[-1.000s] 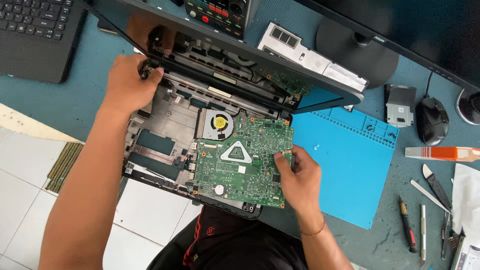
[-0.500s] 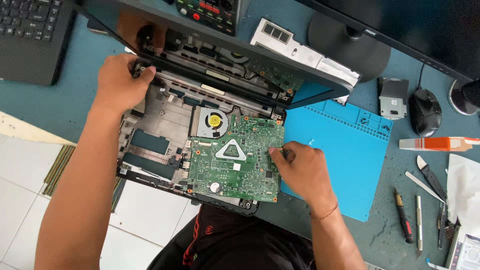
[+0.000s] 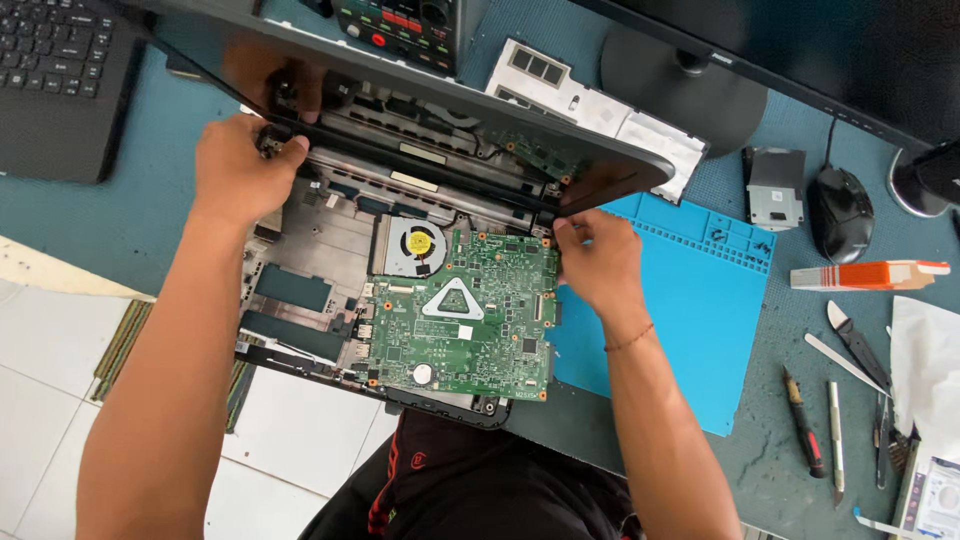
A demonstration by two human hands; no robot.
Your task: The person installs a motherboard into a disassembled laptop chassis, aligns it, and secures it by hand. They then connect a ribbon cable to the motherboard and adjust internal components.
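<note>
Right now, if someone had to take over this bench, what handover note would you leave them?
Left hand grips the left hinge corner of the opened laptop.
Right hand is at the right hinge corner, fingers under the screen lid.
Green mainboard and fan lie exposed in the base, which overhangs the bench edge.
Blue mat to the right; hand tools beyond it.
Done: laptop's inside uncovered. Left: lid attached, board in place.

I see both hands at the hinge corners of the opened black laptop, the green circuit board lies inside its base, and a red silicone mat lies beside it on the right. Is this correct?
Not quite: the silicone mat is blue, not red, as the head view shows. The rest holds: the left hand and right hand are at the hinge corners of the opened black laptop, and the green circuit board lies in its base.
</note>
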